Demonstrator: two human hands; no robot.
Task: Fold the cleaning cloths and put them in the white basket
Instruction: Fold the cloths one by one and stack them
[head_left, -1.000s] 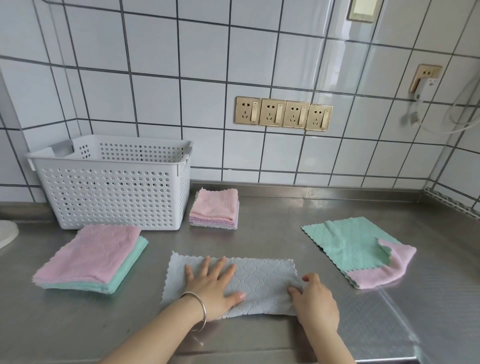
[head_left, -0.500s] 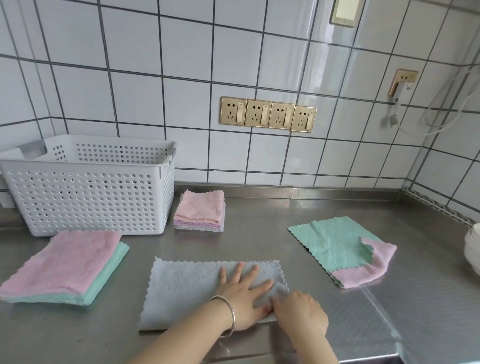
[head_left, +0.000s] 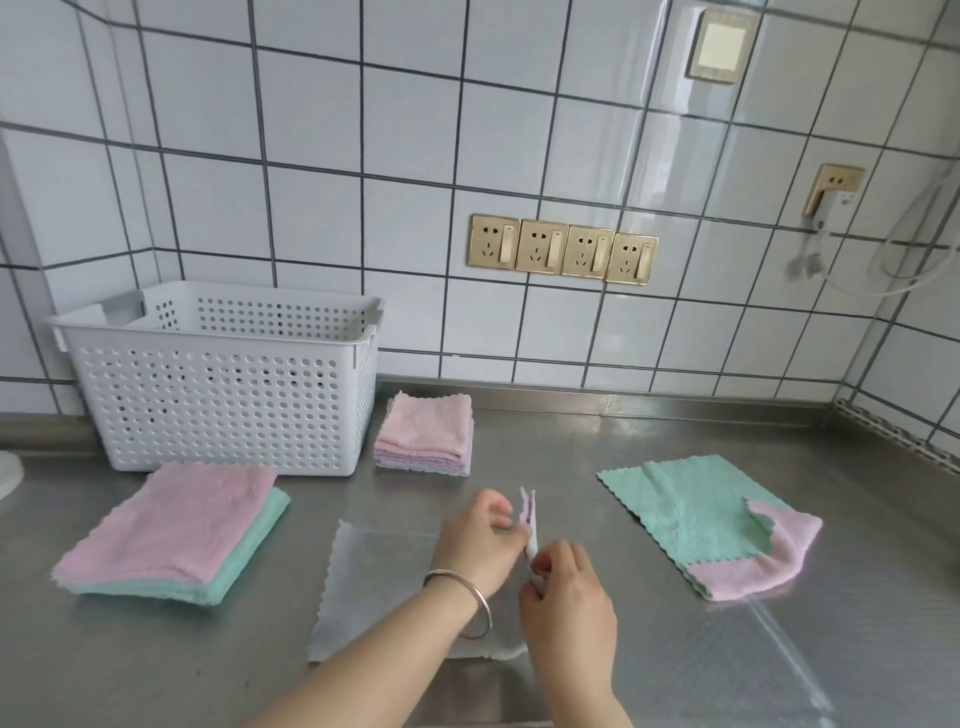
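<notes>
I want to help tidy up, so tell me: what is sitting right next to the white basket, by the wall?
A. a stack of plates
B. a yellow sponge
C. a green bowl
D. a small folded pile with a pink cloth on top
D: a small folded pile topped by a pink cloth rests on the steel counter just right of the white basket.

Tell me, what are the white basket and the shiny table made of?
The white basket looks like hard matte plastic: thin walls punched with even round holes. The counter looks like brushed stainless steel: grey, reflecting the wall and cloths.
</notes>
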